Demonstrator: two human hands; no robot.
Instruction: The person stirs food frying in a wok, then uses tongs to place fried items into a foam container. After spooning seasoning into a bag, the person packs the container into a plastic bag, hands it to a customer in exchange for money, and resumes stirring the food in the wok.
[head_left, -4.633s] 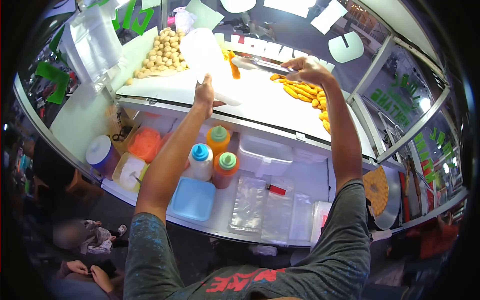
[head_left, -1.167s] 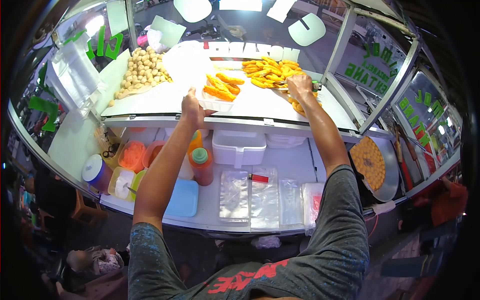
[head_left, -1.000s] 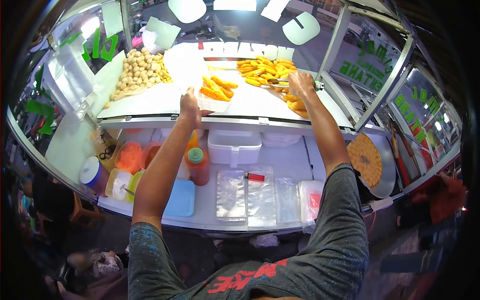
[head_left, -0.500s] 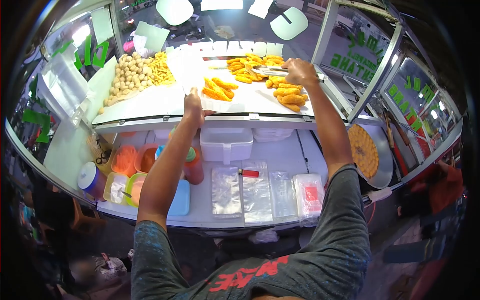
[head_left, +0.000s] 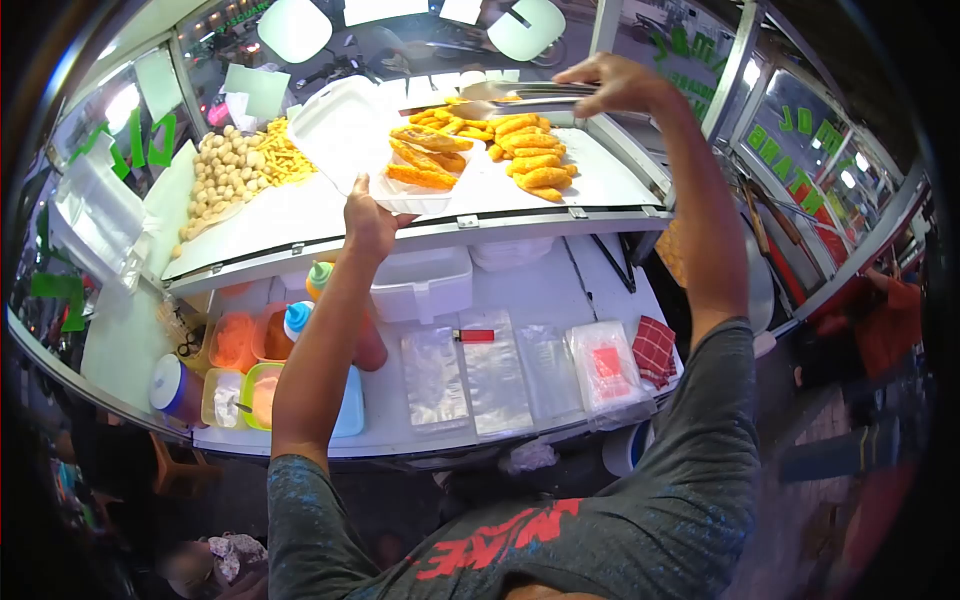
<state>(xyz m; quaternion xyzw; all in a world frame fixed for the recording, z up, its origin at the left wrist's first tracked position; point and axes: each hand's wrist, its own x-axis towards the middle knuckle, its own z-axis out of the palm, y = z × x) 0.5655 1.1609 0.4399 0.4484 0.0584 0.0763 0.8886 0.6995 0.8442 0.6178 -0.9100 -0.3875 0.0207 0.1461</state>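
Left hand (head_left: 370, 222): grasping foam takeaway box (head_left: 418, 204) | Right hand (head_left: 628, 84): spread, unclenched | Tongs (head_left: 490, 92), 1 pair: lengthwise sideways, nearer right hand

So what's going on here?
A person is at a food stall. The left hand holds an open white box with several long fried pieces in it. The right hand is spread open by the handle end of metal tongs; contact is unclear. More golden fried food is piled to the box's right.
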